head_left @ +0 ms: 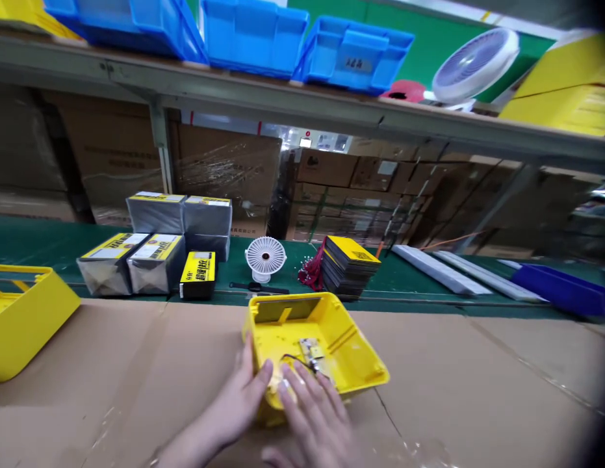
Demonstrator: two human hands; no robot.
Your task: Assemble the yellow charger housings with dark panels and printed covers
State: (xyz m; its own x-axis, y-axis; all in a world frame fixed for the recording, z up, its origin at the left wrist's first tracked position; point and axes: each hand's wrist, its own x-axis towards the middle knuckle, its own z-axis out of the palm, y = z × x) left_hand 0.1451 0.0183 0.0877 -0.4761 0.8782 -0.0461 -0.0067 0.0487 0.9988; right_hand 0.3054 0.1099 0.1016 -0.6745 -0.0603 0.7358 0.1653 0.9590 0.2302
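A yellow open plastic housing [355, 354] stands on the cardboard-covered bench in front of me. Inside it lie a small circuit board [312, 350] and dark wires. My left hand [241, 390] grips the housing's left wall, fingers outside and thumb over the near left corner. My right hand [314, 413] reaches over the near edge, its fingers spread and slightly blurred, the fingertips over the inside near the wires. Whether they touch anything there is hidden.
Another yellow housing [34, 325] sits at the far left. Behind are wrapped boxes [156, 263], a small white fan [266, 257], stacked yellow-and-black cards [348, 266] and a dark blue tray [560, 289]. Blue bins [358, 55] line the shelf above.
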